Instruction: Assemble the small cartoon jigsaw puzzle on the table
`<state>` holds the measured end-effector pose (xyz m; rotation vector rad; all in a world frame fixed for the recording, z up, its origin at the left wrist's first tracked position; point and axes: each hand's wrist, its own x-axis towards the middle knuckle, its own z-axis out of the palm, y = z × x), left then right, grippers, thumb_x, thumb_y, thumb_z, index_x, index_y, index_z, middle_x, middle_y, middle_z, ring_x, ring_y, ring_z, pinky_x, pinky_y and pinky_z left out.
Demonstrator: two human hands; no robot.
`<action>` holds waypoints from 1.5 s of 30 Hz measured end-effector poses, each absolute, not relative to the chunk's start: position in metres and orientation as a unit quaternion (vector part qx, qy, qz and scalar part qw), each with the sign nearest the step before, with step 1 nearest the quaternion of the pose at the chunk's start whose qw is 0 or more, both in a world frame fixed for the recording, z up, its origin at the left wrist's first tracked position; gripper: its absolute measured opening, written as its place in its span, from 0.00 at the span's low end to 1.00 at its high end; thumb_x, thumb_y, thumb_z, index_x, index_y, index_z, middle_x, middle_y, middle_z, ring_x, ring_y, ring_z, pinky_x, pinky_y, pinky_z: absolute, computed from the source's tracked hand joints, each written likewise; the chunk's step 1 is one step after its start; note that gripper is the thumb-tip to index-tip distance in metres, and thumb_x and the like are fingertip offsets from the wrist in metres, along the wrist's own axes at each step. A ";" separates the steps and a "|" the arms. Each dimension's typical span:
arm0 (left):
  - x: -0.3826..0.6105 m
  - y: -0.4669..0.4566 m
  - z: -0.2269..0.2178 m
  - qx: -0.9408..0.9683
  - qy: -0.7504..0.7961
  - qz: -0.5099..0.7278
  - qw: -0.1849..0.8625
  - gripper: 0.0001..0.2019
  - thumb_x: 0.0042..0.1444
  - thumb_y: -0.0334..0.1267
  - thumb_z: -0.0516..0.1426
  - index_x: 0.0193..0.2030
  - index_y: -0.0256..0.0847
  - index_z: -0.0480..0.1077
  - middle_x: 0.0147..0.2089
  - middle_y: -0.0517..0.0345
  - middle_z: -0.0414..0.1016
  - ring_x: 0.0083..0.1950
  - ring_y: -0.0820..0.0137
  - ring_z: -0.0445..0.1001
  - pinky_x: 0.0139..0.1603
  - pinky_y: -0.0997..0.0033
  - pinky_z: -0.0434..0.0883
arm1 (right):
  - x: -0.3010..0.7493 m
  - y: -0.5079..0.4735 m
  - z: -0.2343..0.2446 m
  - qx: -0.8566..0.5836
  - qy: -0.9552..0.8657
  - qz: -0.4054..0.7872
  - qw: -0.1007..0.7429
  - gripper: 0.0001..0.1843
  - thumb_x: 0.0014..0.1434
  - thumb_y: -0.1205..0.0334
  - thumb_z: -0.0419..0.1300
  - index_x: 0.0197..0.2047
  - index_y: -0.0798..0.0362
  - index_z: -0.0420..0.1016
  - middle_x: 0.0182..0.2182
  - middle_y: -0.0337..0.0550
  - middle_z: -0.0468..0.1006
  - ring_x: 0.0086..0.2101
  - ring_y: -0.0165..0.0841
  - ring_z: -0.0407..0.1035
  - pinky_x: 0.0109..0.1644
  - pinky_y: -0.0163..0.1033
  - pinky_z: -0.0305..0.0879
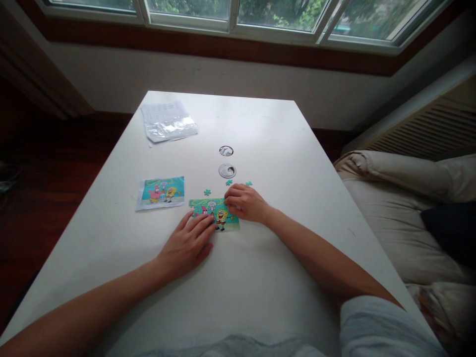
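Observation:
A jigsaw puzzle [222,218] with cartoon figures on a teal ground lies on the white table in front of me. My left hand [189,239] rests flat on its lower left part, fingers stretched out. Over the upper right part is my right hand [247,202], its fingers bent and close together at the puzzle's edge; whatever is under the fingertips is hidden. Just beyond the puzzle lie loose teal pieces: one puzzle piece [207,192] on the left, a second piece [229,183] in the middle and a third piece [249,183] on the right.
Left of the puzzle lies a picture sheet [162,191] with the same cartoon scene. A clear plastic bag with papers [169,121] is at the table's far left. Two round cable holes [227,170] sit in the tabletop [260,287]. A beige sofa [383,218] stands at the right.

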<state>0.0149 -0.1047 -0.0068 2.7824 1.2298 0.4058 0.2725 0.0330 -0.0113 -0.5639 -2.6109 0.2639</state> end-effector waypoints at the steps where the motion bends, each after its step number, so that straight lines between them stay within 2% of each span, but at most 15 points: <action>1: 0.016 -0.107 -0.007 0.906 0.402 0.127 0.032 0.22 0.71 0.41 0.53 0.67 0.38 0.69 0.72 0.48 0.67 0.72 0.55 0.65 0.78 0.43 0.51 | 0.272 0.033 -0.011 -0.207 -0.946 0.097 0.228 0.06 0.64 0.68 0.58 0.38 0.51 0.77 0.40 0.47 0.81 0.45 0.40 0.71 0.50 0.46 0.66; 6: 0.021 -0.117 -0.003 0.909 0.400 0.112 0.019 0.23 0.71 0.42 0.53 0.67 0.33 0.69 0.72 0.43 0.67 0.71 0.54 0.66 0.74 0.47 0.59 | 0.268 0.032 -0.008 -0.214 -0.938 0.124 0.245 0.06 0.63 0.69 0.58 0.36 0.51 0.76 0.39 0.48 0.80 0.43 0.39 0.70 0.49 0.45 0.68; 13: 0.019 -0.113 0.001 0.915 0.381 0.132 0.009 0.19 0.70 0.38 0.53 0.63 0.32 0.71 0.67 0.44 0.73 0.65 0.54 0.72 0.67 0.50 0.67 | 0.272 0.038 -0.009 -0.227 -0.912 0.217 0.264 0.06 0.64 0.68 0.60 0.37 0.51 0.79 0.40 0.47 0.81 0.43 0.39 0.71 0.49 0.46 0.70; 17: 0.018 -0.110 0.007 0.913 0.378 0.153 0.007 0.15 0.70 0.36 0.53 0.58 0.35 0.74 0.61 0.46 0.78 0.59 0.57 0.75 0.62 0.51 0.71 | 0.284 0.046 -0.010 -0.263 -0.867 0.254 0.339 0.08 0.66 0.66 0.59 0.39 0.50 0.81 0.37 0.45 0.82 0.41 0.37 0.73 0.48 0.45 0.70; 20: 0.018 -0.108 0.011 0.908 0.390 0.151 0.005 0.11 0.69 0.36 0.54 0.52 0.38 0.75 0.54 0.48 0.80 0.53 0.58 0.76 0.57 0.53 0.72 | 0.296 0.056 -0.014 -0.356 -0.808 0.240 0.404 0.08 0.66 0.63 0.59 0.39 0.50 0.81 0.35 0.44 0.81 0.39 0.37 0.73 0.45 0.44 0.70; 22: 0.018 -0.107 0.012 0.904 0.404 0.143 0.004 0.09 0.69 0.36 0.54 0.47 0.39 0.75 0.50 0.49 0.79 0.50 0.59 0.75 0.54 0.54 0.73 | 0.303 0.064 -0.018 -0.418 -0.775 0.233 0.413 0.09 0.65 0.62 0.58 0.38 0.50 0.81 0.35 0.43 0.81 0.38 0.36 0.72 0.42 0.42 0.69; 25: 0.017 -0.106 0.010 0.898 0.418 0.135 0.006 0.09 0.69 0.36 0.54 0.48 0.40 0.74 0.48 0.48 0.77 0.50 0.58 0.74 0.53 0.54 0.73 | 0.313 0.074 -0.024 -0.483 -0.739 0.249 0.399 0.10 0.64 0.61 0.58 0.38 0.50 0.82 0.35 0.42 0.80 0.33 0.33 0.70 0.38 0.39 0.67; 29: 0.016 -0.106 0.006 0.897 0.421 0.133 0.022 0.15 0.68 0.36 0.55 0.59 0.40 0.71 0.52 0.46 0.76 0.54 0.56 0.73 0.56 0.52 0.73 | 0.323 0.081 -0.026 -0.464 -0.778 0.254 0.338 0.09 0.62 0.61 0.60 0.39 0.51 0.83 0.36 0.42 0.78 0.30 0.31 0.67 0.36 0.38 0.65; 35: 0.014 -0.105 0.000 0.901 0.412 0.135 0.030 0.19 0.68 0.37 0.56 0.64 0.39 0.70 0.66 0.44 0.71 0.64 0.53 0.69 0.64 0.48 0.70 | 0.324 0.075 -0.019 -0.399 -0.853 0.188 0.277 0.06 0.63 0.62 0.64 0.41 0.49 0.83 0.41 0.46 0.78 0.41 0.37 0.68 0.45 0.43 0.66; 40: 0.012 -0.103 -0.001 0.907 0.400 0.130 0.026 0.19 0.69 0.38 0.55 0.64 0.38 0.70 0.67 0.44 0.71 0.66 0.52 0.68 0.67 0.47 0.68 | 0.314 0.068 -0.015 -0.372 -0.889 0.136 0.230 0.07 0.62 0.61 0.67 0.44 0.49 0.81 0.44 0.48 0.76 0.44 0.40 0.67 0.51 0.46 0.64; 45: 0.011 -0.102 -0.001 0.907 0.396 0.137 0.035 0.19 0.70 0.38 0.54 0.65 0.41 0.70 0.67 0.46 0.72 0.67 0.54 0.69 0.69 0.46 0.67 | 0.310 0.063 -0.009 -0.351 -0.898 0.164 0.207 0.06 0.62 0.63 0.66 0.44 0.49 0.80 0.44 0.48 0.75 0.44 0.40 0.66 0.51 0.46 0.63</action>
